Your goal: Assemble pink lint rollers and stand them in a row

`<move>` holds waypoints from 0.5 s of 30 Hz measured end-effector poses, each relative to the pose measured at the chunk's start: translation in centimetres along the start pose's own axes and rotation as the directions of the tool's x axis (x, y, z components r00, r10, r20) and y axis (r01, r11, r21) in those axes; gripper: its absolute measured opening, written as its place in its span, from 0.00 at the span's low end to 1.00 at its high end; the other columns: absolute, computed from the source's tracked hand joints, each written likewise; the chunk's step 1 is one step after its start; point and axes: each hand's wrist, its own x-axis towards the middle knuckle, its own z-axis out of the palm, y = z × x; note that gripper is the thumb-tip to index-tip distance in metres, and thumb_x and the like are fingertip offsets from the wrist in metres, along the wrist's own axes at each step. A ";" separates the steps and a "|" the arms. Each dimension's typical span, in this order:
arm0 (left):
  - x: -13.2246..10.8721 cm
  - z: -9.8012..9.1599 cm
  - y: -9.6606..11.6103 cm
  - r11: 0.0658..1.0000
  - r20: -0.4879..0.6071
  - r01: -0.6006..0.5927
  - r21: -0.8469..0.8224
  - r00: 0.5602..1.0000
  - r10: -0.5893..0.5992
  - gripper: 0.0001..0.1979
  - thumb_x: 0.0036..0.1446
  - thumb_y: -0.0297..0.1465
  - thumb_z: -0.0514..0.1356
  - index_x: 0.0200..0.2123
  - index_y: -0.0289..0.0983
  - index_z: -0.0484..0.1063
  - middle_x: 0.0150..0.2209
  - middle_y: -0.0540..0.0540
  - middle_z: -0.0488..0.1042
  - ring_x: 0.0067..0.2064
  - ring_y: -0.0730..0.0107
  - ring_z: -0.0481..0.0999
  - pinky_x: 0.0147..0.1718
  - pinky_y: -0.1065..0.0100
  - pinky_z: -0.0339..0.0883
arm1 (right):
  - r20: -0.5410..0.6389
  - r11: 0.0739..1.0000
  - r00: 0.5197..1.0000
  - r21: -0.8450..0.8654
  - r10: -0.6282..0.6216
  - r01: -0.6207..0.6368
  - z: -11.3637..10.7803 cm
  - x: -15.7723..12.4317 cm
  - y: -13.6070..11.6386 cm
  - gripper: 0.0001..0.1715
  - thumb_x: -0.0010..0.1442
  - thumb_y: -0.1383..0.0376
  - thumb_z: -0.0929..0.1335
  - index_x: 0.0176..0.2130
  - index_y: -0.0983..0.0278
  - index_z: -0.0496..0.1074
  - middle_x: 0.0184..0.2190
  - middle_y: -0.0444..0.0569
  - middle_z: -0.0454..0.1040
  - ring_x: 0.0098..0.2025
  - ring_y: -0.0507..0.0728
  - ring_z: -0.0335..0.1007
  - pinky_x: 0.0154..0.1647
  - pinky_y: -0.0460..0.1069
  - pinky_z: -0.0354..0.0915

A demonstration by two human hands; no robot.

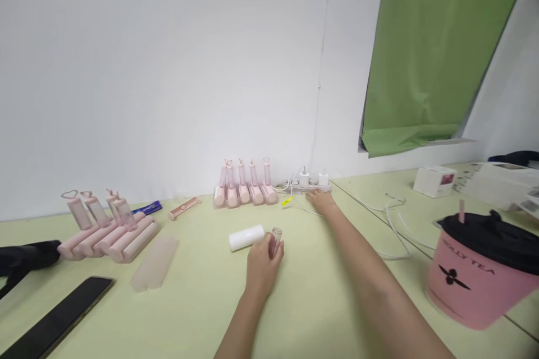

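My left hand (263,261) is closed around a small clear, pinkish bottle (276,234) with an open top. Just behind that hand, a white cylinder (244,237) lies on its side on the table. My right hand (320,199) reaches far forward, fingers stretched out at the front edge of a power strip (309,187); whether they touch it I cannot tell. Two white charger plugs (323,179) sit in the strip. Left of the right hand is a yellow tag (287,201) by a white cable.
Pink cylinders with clear tubes stand along the wall (244,193) and at left (107,238). A phone (59,314), a translucent sleeve (155,263), a pink tube (184,208) and a blue packet (148,207) lie leftward. At right are white cables (398,235), a pink cup (467,286) and a white box (433,180).
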 end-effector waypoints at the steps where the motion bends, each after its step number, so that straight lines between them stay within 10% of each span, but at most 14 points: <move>1: 0.0 -0.1 0.1 1.000 0.011 -0.012 0.019 1.000 0.012 0.12 0.56 0.39 0.47 0.24 0.39 0.56 0.22 0.53 0.61 0.26 0.72 0.60 0.26 0.72 0.51 | 0.010 1.000 1.000 0.015 0.009 -0.009 0.2 0.3 -0.1 0.23 0.56 0.74 0.56 0.48 0.61 0.67 0.51 0.60 0.64 0.52 0.65 0.59 0.46 0.66 0.56; 11: 0.1 -0.3 0.1 0.987 0.067 -0.035 0.154 0.997 0.025 0.12 0.57 0.40 0.46 0.28 0.40 0.61 0.24 0.51 0.66 0.29 0.69 0.64 0.28 0.70 0.53 | -0.206 0.943 0.970 0.328 0.128 -0.055 -2.7 -0.7 -0.7 0.14 0.58 0.69 0.58 0.43 0.66 0.66 0.37 0.59 0.73 0.38 0.60 0.70 0.41 0.55 0.59; 15: -0.2 -0.5 0.5 0.942 0.170 -0.165 0.292 0.978 0.119 0.08 0.55 0.37 0.50 0.31 0.40 0.63 0.26 0.49 0.69 0.30 0.68 0.67 0.29 0.69 0.53 | -0.107 0.339 0.970 0.941 0.220 0.027 -6.3 -4.0 -4.9 0.16 0.56 0.57 0.61 0.40 0.64 0.64 0.33 0.53 0.75 0.31 0.55 0.72 0.31 0.49 0.63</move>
